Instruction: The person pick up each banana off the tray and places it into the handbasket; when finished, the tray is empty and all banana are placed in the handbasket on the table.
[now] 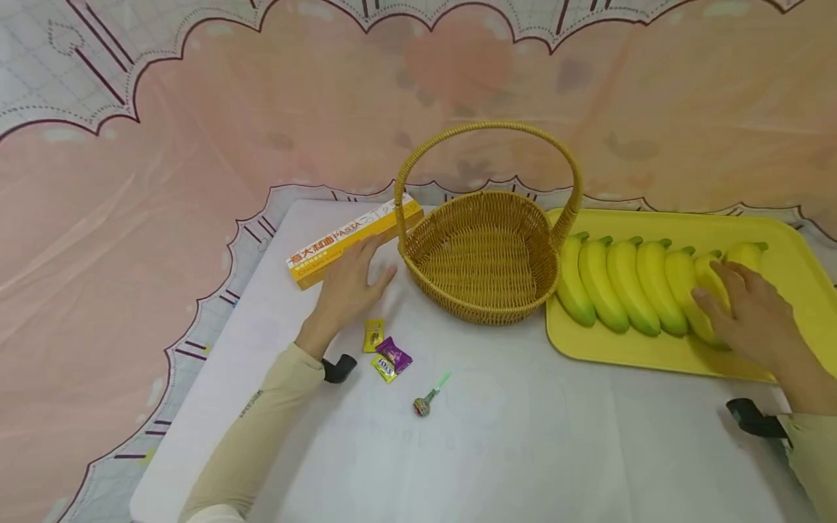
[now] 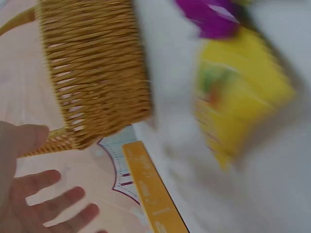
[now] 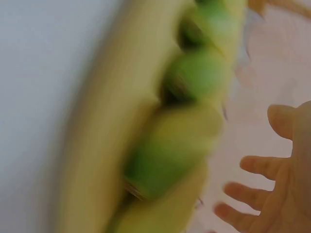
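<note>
Fingers spread, my left hand [image 1: 348,287] hovers beside the orange and white pasta box [image 1: 312,266], left of a wicker basket [image 1: 480,314] with a tall handle. The left wrist view shows its extended fingers [image 2: 41,182] holding nothing. On the right, my right hand [image 1: 758,316] is over the right end of a row of several bananas [image 1: 601,287], which have green tips. These lie on a yellow tray [image 1: 778,226]. In the right wrist view the fingers [image 3: 248,194] are loosely extended with nothing gripped. Whether they touch a banana, I cannot tell.
A yellow wrapped candy [image 1: 373,335], a purple one [image 1: 395,354] and a yellow-green one [image 1: 383,368] lie in front of the left hand. A lollipop [image 1: 422,406] is nearer me on the white table [image 1: 510,450]. The basket stands against the tray's left edge.
</note>
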The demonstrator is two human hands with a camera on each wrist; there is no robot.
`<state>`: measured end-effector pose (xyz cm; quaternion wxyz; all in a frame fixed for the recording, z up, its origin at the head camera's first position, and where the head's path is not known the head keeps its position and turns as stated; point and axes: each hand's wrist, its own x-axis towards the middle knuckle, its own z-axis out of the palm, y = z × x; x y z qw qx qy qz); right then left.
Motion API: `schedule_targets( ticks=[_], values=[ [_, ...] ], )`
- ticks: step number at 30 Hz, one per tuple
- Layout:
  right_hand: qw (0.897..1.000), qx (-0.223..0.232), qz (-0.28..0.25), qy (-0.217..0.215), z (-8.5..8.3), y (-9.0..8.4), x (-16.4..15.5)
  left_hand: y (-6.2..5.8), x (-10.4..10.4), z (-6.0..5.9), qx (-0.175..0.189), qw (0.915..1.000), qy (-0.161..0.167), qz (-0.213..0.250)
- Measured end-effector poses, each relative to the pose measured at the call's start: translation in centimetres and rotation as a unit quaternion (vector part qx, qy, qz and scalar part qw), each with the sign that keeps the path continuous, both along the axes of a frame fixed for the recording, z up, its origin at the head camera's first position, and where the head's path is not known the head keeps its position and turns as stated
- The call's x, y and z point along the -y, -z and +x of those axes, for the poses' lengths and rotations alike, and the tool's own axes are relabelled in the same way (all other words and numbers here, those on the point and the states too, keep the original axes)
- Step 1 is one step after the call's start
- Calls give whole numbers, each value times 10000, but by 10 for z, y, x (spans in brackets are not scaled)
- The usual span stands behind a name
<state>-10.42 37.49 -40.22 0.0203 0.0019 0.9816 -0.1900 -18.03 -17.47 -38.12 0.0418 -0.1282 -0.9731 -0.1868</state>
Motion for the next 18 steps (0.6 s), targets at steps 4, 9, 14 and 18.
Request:
schedule_targets(
  ticks=[4,9,14,18],
  values=[
    [9980,64,-287,565,-19,-5,-30,-8,-11,-14,-371,9777,53,2068],
    [9931,162,-548,1020,-39,1,-51,-13,-25,-30,-854,9319,198,3519],
    [9888,710,-483,1223,-43,-5,-49,-23,-41,-31,-946,9204,406,3771],
    [9813,1127,-393,1511,-42,-11,-48,-35,-52,-25,-1144,9188,501,3744]
  ],
)
